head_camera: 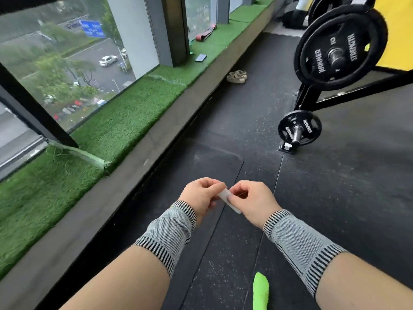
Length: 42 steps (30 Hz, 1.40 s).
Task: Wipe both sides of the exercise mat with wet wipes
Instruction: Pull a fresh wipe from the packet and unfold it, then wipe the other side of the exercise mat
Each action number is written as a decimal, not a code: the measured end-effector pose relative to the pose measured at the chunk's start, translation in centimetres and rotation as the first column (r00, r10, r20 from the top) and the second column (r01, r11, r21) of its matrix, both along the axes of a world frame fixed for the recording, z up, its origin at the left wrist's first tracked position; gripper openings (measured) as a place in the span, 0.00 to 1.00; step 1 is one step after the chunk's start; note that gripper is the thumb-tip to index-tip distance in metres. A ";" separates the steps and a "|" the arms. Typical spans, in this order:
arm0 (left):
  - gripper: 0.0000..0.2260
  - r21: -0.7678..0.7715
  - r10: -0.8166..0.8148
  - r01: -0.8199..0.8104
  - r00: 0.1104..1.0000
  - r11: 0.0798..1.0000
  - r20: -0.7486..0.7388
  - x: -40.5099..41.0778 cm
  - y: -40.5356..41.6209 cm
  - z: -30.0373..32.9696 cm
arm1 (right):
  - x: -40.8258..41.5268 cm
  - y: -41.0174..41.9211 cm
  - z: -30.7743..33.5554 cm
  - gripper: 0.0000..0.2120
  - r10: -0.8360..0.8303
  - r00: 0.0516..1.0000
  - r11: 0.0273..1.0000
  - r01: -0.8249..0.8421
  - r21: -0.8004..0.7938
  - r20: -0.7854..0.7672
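While no wiping has begun, nearest lies a bright green rolled strip [260,291], possibly the exercise mat's edge, on the black speckled rubber floor [335,198]. Left hand [202,195] and right hand [253,201] both pinch a small white folded wet wipe [228,199]: light, limp, damp; unfold by its corners. Beyond: black weight plates [339,48].

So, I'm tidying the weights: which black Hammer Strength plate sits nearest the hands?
The small black plate low by the floor; the large black plate hangs higher and farther back.
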State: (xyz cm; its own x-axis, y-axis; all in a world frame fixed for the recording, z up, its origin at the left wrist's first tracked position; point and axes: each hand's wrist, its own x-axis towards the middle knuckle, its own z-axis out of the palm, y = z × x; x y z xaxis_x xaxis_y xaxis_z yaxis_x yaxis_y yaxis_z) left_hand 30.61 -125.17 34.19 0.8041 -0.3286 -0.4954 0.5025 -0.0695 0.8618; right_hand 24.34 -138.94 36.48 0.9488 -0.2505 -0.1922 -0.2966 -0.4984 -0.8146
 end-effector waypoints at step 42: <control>0.05 0.292 0.705 -0.642 0.634 0.709 -0.319 48.5 -25.4 -33.2 | 60.8 -24.2 -36.0 0.11 0.659 0.665 0.699 -0.714 -0.040 -0.350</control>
